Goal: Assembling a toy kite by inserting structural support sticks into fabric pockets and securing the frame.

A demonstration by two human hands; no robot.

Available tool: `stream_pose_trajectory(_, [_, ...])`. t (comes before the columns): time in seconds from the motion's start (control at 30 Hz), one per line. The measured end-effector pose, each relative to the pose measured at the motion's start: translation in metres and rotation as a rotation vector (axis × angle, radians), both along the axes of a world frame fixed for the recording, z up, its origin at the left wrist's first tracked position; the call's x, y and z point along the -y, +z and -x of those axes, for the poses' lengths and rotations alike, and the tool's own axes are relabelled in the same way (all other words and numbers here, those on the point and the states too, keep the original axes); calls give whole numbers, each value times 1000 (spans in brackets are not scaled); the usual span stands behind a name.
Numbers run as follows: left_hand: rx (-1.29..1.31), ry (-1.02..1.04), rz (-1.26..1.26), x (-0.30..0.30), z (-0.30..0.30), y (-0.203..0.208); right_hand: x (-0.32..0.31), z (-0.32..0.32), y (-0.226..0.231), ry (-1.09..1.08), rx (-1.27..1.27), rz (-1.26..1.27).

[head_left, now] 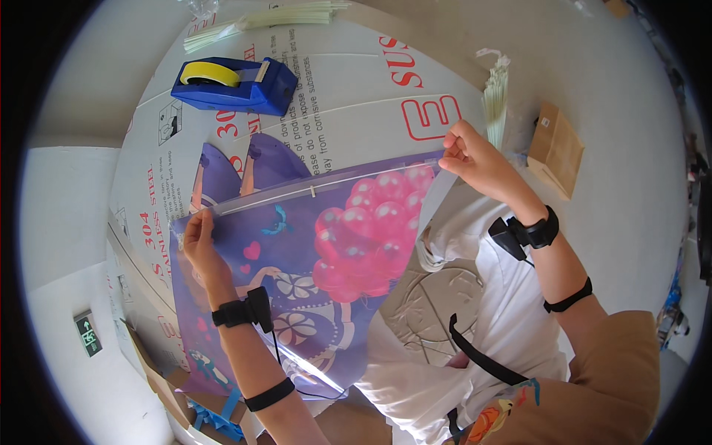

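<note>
A purple printed sheet (304, 245) with pink balloons and a figure in a dress hangs from the table over my lap. Along its top edge runs a thin white rod (259, 196) with a small white piece near its middle. My left hand (204, 241) is closed in a pinch at the left end of this edge. At the right end, my right hand (471, 158) pinches the sheet's corner, its fingers bent together. Just beyond the edge lie two purple curved pieces (273, 159), partly covered by the sheet.
A blue tape dispenser (256, 89) with a yellow roll stands farther back on the printed board (337, 89). Thin pale sticks (271, 21) lie at the far edge, another bundle (495, 100) at the right. A cardboard box (555, 148) sits beyond it. At lower left, an open carton holds blue items (215, 423).
</note>
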State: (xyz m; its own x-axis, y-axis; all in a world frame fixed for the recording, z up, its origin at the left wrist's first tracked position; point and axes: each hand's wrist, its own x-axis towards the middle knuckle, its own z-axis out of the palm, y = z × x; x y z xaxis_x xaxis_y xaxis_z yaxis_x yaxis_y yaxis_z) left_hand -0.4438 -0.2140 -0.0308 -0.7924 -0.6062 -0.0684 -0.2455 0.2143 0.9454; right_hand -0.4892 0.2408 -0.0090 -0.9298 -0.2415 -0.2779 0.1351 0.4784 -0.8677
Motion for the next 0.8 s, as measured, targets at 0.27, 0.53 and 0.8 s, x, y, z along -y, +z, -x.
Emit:
stream_pose_trajectory(0.27, [35, 48, -65, 1, 6, -6, 7, 0, -3, -54, -32, -119])
stream_pose_trajectory(0.53, [38, 81, 12, -8, 7, -3, 10, -2, -6, -45, -85, -153])
stream_pose_trajectory(0.8, [20, 54, 99, -13, 4, -9, 11, 0, -9, -36, -145, -190])
